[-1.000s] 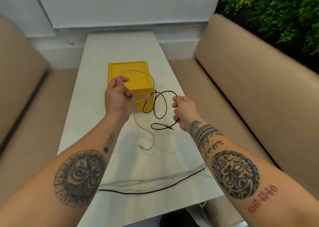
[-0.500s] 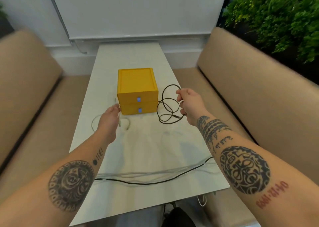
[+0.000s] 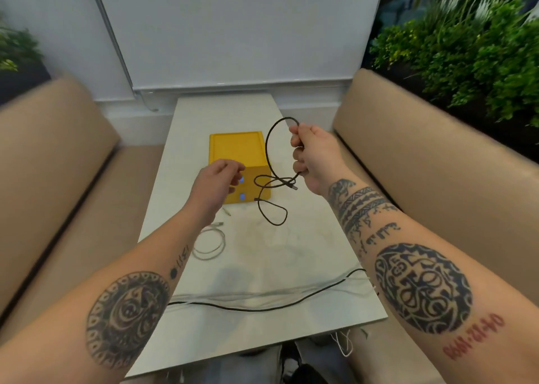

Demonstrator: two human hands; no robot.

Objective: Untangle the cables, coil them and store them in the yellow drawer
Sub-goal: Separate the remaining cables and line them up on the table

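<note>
A yellow drawer box [image 3: 236, 150] with two shut drawers stands in the middle of the white table [image 3: 306, 252]. My right hand [image 3: 312, 156] grips a black cable [image 3: 269, 185] lifted above the table to the right of the box; its loops hang down from my fist. My left hand [image 3: 217, 185] hovers in front of the box, fingers loosely curled, holding nothing. A white cable [image 3: 208, 242] lies coiled on the table beside my left forearm.
A long black cable [image 3: 262, 308] and pale cables [image 3: 248, 296] run across the table near its front edge. Tan benches [image 3: 437, 162] flank the table on both sides. Green plants [image 3: 466, 48] stand behind the right bench.
My left hand let go of the white cable, which now lies on the table, and rose toward the black cable. My right hand lifted the black cable higher.
</note>
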